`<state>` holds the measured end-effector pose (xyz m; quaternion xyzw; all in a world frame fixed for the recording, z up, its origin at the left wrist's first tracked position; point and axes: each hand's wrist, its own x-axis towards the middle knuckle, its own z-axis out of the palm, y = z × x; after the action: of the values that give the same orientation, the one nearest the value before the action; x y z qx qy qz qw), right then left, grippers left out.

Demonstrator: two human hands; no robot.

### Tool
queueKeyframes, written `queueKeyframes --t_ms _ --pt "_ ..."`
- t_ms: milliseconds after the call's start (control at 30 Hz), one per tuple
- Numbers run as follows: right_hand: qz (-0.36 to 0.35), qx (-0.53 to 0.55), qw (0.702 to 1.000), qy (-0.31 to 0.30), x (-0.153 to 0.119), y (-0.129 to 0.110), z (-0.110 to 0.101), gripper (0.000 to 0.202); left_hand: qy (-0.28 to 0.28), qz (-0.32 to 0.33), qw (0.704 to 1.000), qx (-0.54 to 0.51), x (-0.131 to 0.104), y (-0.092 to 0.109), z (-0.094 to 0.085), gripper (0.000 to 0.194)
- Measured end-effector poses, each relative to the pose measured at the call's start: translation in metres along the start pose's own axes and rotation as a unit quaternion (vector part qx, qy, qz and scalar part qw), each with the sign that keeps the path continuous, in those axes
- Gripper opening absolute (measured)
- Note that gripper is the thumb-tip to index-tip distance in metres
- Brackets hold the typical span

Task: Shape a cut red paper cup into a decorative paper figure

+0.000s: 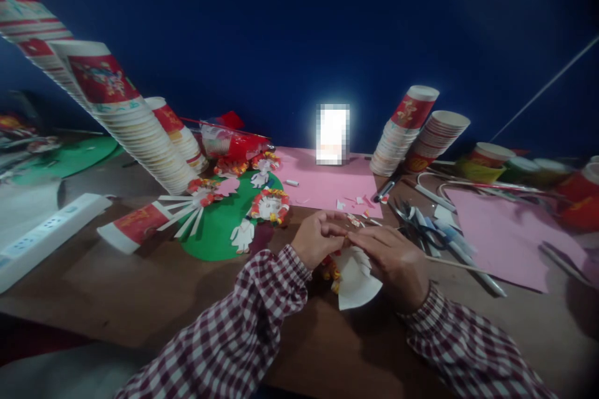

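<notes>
My left hand (318, 240) and my right hand (393, 259) meet in front of me, fingertips together over a cut paper cup (359, 283). Its white inner side faces me, with cut strips near the right fingers. Red and yellow curled strips (331, 269) show at its left, beneath my left hand. The left thumb and fingers pinch at its upper edge. My right fingers are closed against the same spot, and their tips partly hide what they grip. Just beyond lie small paper scraps (355, 220).
Stacks of paper cups (140, 131) lean at the left; more cup stacks (405, 131) stand at the back right. Curled paper wreaths (270, 206) and white cut-out figures (242, 235) lie on green card (201, 246). Scissors (423, 227) rest right; a power strip (47, 237) lies left.
</notes>
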<state>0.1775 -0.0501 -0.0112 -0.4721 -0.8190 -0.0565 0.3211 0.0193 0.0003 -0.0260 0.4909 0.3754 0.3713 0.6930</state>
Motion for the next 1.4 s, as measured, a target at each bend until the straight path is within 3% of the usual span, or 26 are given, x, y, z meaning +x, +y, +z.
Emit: queueKeyframes --t_ms 633,767,867,1000,1133,1400 --pt "0.019 0.029 0.999 0.026 0.0019 -0.0001 -0.0031 0.019 0.007 -0.005 1.000 0.005 -0.0027 0.0066 0.0087 0.038" --pt "0.004 0.052 0.998 0.047 0.0010 0.0010 -0.0013 0.018 0.018 0.008 0.999 0.026 -0.0023 0.0064 0.0095 0.041" --pt "0.004 0.050 0.997 0.055 0.0011 0.0017 0.0003 0.017 0.009 -0.001 0.997 0.076 -0.0021 0.0052 0.0074 0.033" --pt "0.012 0.033 0.998 0.053 0.0023 0.0020 0.0009 0.018 -0.028 0.067 0.986 0.150 -0.0023 0.0024 0.0039 0.022" --pt "0.039 0.008 0.999 0.034 0.0020 0.0040 0.0013 0.019 -0.031 0.077 0.976 0.202 -0.0029 0.0018 0.0042 0.026" --pt "0.046 0.012 0.998 0.036 0.0011 0.0068 0.0006 0.019 -0.032 0.088 0.983 0.160 -0.0020 0.0011 0.0082 0.037"
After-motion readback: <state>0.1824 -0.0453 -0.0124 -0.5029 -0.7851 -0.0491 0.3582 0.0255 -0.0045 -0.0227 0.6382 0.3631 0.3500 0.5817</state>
